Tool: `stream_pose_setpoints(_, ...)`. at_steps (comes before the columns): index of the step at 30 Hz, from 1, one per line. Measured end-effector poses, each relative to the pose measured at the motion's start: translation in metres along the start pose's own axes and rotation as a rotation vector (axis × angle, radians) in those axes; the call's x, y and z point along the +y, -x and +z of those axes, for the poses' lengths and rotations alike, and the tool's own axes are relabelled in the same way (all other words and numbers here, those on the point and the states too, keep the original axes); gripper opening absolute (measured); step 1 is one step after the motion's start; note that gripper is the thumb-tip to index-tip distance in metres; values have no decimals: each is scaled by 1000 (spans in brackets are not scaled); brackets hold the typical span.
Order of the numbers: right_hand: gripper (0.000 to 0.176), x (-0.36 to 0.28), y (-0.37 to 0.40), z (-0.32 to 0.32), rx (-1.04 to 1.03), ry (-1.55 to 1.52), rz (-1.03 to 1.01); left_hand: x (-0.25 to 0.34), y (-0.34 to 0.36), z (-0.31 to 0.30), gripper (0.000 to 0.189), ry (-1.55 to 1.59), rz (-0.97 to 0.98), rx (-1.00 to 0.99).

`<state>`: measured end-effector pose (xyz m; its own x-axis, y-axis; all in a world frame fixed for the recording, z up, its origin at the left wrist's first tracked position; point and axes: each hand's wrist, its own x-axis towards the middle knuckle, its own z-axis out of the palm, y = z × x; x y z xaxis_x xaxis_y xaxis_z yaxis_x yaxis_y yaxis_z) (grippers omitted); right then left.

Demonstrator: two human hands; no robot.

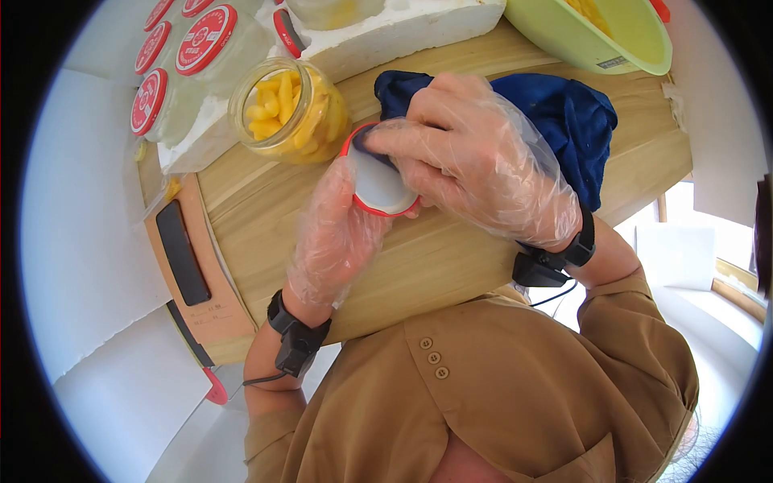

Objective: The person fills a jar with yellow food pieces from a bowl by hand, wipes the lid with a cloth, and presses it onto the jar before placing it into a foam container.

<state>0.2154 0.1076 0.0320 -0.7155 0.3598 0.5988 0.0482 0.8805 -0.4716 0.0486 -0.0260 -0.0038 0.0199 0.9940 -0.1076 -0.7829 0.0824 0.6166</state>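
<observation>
My left hand (338,229), in a clear plastic glove, grips a red-rimmed jar lid (374,183) with its pale inner side facing up. Over the lid bends my right hand (475,153), gloved the same way, its fingers curled and pressing a dark blue patch that looks like cloth against the inside. The larger part of a blue cloth (564,117) lies crumpled on the table behind that hand. Just beyond the lid stands an open glass jar (334,121), filled with yellow pieces. Glove folds and fingers hide part of the lid's right side.
Several glass jars with red lids (205,40) stand at the far left by a white foam block (403,44). A light green basin (580,40) holds yellow pieces at the far right. A dark phone (183,252) lies on a brown board (213,314) at the left edge.
</observation>
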Motion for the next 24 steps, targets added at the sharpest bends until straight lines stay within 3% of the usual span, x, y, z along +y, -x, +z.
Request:
stream_pose_setpoints(7,25,1,0,-6,-19,76,17,3,-3,6,68,-27,10,98)
stream_pose_setpoints(16,29,0,0,-6,-69,-200,-131,7,-3,17,68,-153,80,186)
stream_pose_setpoints(19,16,-1,-1,0,-20,-199,-122,4,-2,10,57,14,64,116)
stream_pose_setpoints(22,33,2,0,1,-28,-142,-114,0,0,-2,53,125,20,38)
stream_pose_setpoints(24,31,2,0,2,-10,-90,-58,0,-1,-3,53,90,8,18)
